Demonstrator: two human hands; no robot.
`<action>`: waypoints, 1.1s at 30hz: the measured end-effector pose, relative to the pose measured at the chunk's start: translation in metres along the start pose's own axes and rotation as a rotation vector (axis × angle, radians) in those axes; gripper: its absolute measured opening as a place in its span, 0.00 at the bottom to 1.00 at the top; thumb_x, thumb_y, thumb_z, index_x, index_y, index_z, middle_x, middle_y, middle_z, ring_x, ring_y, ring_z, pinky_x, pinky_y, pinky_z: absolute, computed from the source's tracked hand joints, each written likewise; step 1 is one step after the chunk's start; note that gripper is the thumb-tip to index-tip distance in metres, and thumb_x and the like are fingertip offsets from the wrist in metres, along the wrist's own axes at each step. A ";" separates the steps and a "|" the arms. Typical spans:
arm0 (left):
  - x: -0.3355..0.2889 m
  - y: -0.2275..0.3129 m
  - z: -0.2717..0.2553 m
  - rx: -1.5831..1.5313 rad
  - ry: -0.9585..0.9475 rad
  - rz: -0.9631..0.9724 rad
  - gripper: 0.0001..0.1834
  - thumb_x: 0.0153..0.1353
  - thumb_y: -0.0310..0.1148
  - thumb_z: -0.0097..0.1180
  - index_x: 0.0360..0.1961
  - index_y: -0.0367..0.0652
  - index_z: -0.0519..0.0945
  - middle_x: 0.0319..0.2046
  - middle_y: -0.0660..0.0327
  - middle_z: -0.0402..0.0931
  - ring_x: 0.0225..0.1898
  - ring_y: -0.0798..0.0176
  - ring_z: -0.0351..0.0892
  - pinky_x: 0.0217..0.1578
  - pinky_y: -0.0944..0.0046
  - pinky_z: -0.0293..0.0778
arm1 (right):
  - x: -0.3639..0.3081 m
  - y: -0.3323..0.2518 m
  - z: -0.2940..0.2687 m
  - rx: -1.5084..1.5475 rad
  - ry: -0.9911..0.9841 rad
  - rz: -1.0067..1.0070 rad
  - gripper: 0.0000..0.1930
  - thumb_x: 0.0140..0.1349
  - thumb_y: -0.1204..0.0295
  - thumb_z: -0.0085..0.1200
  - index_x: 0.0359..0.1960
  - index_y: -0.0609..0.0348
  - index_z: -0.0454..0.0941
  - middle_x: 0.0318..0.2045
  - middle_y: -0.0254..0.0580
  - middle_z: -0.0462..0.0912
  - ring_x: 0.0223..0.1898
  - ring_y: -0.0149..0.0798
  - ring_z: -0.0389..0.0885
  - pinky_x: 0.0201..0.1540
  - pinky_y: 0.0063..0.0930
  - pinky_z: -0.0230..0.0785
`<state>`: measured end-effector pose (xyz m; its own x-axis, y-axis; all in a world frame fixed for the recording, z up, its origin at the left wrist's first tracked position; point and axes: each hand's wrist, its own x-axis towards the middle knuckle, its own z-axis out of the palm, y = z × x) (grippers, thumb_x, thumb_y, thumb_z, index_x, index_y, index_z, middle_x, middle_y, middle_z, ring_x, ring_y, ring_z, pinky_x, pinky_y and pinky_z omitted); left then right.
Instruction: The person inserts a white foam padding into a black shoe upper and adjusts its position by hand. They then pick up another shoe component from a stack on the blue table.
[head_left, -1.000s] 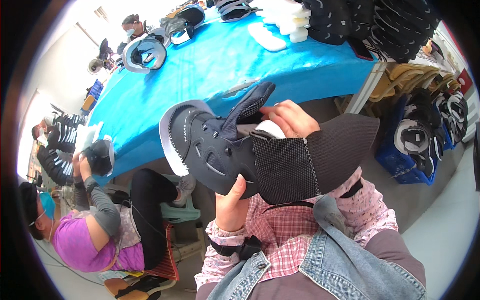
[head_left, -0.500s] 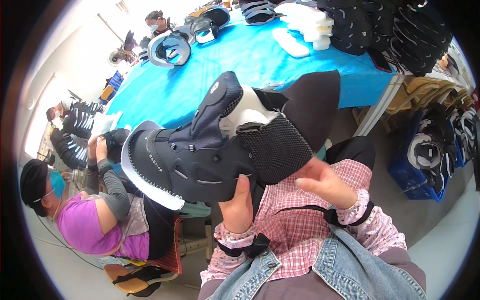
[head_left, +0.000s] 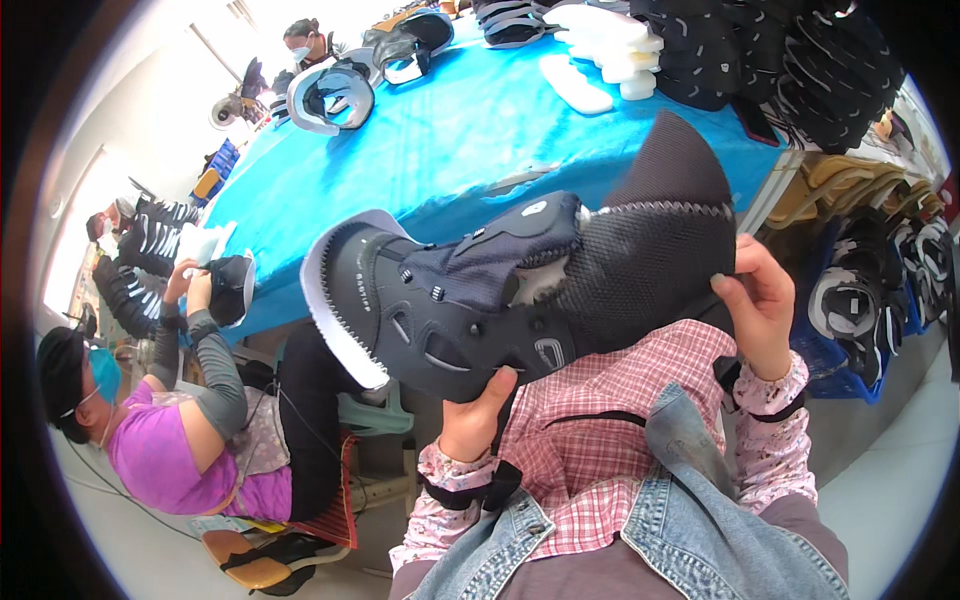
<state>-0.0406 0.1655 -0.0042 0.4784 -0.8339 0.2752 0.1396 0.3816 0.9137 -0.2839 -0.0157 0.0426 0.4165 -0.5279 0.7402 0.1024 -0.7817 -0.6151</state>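
Note:
A dark navy and black boot upper (head_left: 450,330) lies tilted across my lap area, its white zigzag-stitched edge toward the left. My left hand (head_left: 475,422) grips its near lower edge, thumb on the outside and the other fingers hidden beneath. At the right, my right hand (head_left: 757,305) pinches the edge of the black mesh lining (head_left: 640,275), which is spread out flat and joined by a zigzag seam to a smooth dark flap (head_left: 678,165). Some whitish padding (head_left: 538,283) shows in the gap between the upper and the mesh.
A blue-covered table (head_left: 440,140) stands ahead, bearing white foam pieces (head_left: 575,84), stacked black uppers (head_left: 700,60) and partly made uppers (head_left: 330,98). A co-worker in purple (head_left: 175,440) sits at the left, handling another upper. Blue crates (head_left: 845,370) of uppers stand at the right.
The mesh lining, folded up before, is now pulled out flat to the right. My right hand has moved right and up and closed on its edge. The upper has shifted slightly right.

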 end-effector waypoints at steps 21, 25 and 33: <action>-0.007 0.007 -0.015 0.143 -0.080 0.020 0.10 0.54 0.18 0.62 0.38 0.37 0.80 0.38 0.63 0.78 0.41 0.67 0.76 0.44 0.68 0.70 | -0.021 -0.014 0.003 0.689 0.342 0.221 0.14 0.67 0.76 0.47 0.52 0.67 0.74 0.47 0.41 0.80 0.46 0.29 0.76 0.52 0.23 0.65; -0.010 0.012 -0.023 0.262 -0.126 0.091 0.11 0.54 0.18 0.61 0.40 0.38 0.80 0.39 0.63 0.79 0.42 0.65 0.76 0.45 0.66 0.71 | -0.025 -0.012 0.001 0.703 0.337 0.224 0.14 0.67 0.75 0.47 0.52 0.66 0.74 0.48 0.42 0.80 0.47 0.31 0.76 0.54 0.26 0.64; -0.037 0.018 -0.038 1.045 -0.150 0.374 0.13 0.58 0.23 0.56 0.45 0.36 0.77 0.45 0.60 0.77 0.46 0.63 0.74 0.49 0.62 0.69 | -0.026 -0.001 -0.005 0.870 0.234 0.221 0.15 0.67 0.74 0.46 0.54 0.66 0.72 0.51 0.42 0.77 0.51 0.33 0.74 0.57 0.28 0.61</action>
<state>-0.0226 0.2184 -0.0096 0.2183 -0.8035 0.5538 -0.8218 0.1547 0.5484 -0.2990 -0.0023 0.0253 0.3241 -0.7625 0.5599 0.7240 -0.1810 -0.6657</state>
